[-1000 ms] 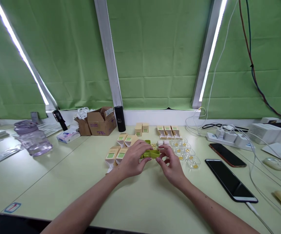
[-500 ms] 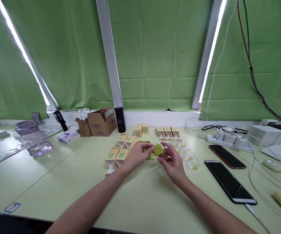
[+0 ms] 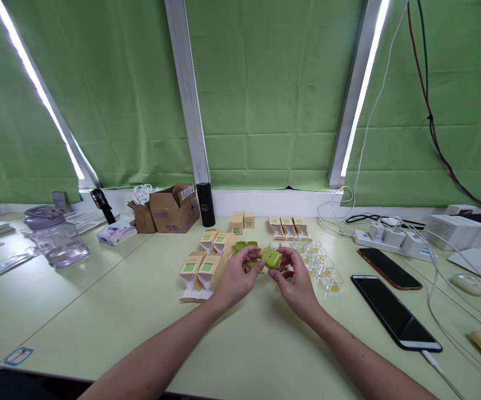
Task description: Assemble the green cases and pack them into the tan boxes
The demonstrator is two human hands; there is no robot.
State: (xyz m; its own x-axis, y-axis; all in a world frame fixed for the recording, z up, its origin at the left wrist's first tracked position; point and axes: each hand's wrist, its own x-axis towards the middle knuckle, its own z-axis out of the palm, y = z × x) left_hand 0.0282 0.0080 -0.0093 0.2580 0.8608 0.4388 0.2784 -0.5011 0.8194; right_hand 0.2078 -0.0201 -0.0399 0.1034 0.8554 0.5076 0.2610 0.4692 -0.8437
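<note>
Green case (image 3: pixel 271 258) held above the bench (image 3: pixel 240 344), between both hands. Left hand (image 3: pixel 236 276): fingers closed on its left edge. Right hand (image 3: pixel 297 284): fingers gripping its right edge. Cartons (image 3: pixel 208 265) beside left hand; clear cups (image 3: pixel 332 286) near right.

Case (image 3: pixel 272 258): we hold it between our left hand (image 3: pixel 240 273) and right hand (image 3: pixel 297 282), above the table (image 3: pixel 232 350).
Green pieces (image 3: pixel 246 244): just behind our left hand, partly hidden.
Cartons (image 3: pixel 208 266): flaps open, left of our hands.
Clear cups (image 3: pixel 331 281): clustered beside our right hand, yellow inside.
Phones (image 3: pixel 395 313): two, right of the cups, screens dark.
Power strip (image 3: pixel 394 244): behind the phones, plugs in it.
</note>
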